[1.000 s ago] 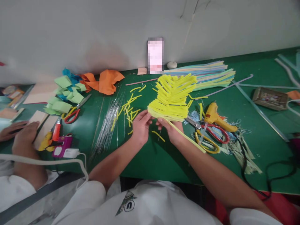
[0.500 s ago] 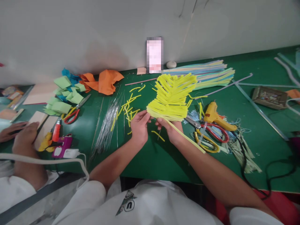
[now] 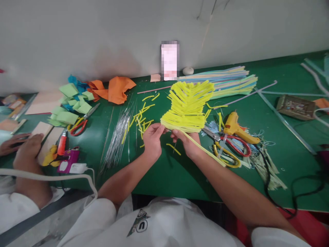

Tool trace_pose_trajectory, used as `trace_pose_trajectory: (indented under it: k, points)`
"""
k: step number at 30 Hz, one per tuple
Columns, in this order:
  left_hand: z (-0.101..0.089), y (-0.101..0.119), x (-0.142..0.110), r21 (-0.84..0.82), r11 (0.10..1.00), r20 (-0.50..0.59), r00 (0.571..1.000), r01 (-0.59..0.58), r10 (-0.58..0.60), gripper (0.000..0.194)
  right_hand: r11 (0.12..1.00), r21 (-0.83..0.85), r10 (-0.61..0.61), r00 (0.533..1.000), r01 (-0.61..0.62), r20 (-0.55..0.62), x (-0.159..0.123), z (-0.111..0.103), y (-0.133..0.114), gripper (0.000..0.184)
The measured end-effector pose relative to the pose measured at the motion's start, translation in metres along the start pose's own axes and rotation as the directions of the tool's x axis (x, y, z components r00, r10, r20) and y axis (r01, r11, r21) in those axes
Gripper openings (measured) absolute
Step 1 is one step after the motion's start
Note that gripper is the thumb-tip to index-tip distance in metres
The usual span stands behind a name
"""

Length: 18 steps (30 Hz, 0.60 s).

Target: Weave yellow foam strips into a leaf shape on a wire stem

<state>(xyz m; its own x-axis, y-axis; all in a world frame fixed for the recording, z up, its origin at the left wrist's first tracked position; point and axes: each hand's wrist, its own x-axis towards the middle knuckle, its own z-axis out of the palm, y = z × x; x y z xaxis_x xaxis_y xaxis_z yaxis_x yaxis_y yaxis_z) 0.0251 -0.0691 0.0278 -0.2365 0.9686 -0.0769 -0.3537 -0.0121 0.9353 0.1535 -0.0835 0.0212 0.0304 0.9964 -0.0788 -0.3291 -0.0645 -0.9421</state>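
A feather-shaped piece built from rows of yellow pipe cleaners (image 3: pixel 190 106) is raised above the green table. My left hand (image 3: pixel 153 137) pinches its lower left corner between thumb and fingers. My right hand (image 3: pixel 187 141) is closed at its lower edge, gripping the base where a thin wire stem seems to hang down. One long pale yellow pipe cleaner (image 3: pixel 209 154) runs from the base across my right wrist. Short yellow cut pieces (image 3: pixel 140 118) lie scattered left of the work. Just right of my right hand lie scissors (image 3: pixel 231 145) with red and yellow handles.
A yellow glue gun (image 3: pixel 238 128) and cords lie at the right, near a small brown box (image 3: pixel 295 107). Thin wires (image 3: pixel 117 137) lie at the left. Bundled pipe cleaners (image 3: pixel 231 82) and a propped phone (image 3: pixel 170 61) stand behind. A co-worker's hands (image 3: pixel 28 147) work at far left.
The yellow piece has shifted very slightly, and the long pipe cleaner's free end sits a little lower along my right forearm. Both hands keep nearly the same place and grip.
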Motion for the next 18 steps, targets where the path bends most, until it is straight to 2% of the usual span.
trace_pose_trajectory:
  k: [3, 7, 18]
  points:
    - [0.0006, -0.0007, 0.0011, -0.003, 0.999, 0.015, 0.999, 0.039, -0.039, 0.029, 1.000, 0.022, -0.013, 1.000, 0.013, -0.014, 0.0007, 0.0000, -0.0001, 0.021]
    - [0.0017, -0.0026, 0.0010, -0.012, 1.000, 0.022, 0.999, 0.025, -0.025, 0.031, 0.999, 0.044, -0.019, 1.000, 0.020, -0.022, 0.0014, 0.0003, 0.0003, 0.021]
    - [0.0021, 0.0013, 0.0032, -0.045, 0.997, -0.012, 0.998, 0.065, -0.066, 0.030, 0.998, 0.055, 0.041, 0.999, -0.041, -0.013, 0.0017, -0.0044, 0.0053, 0.022]
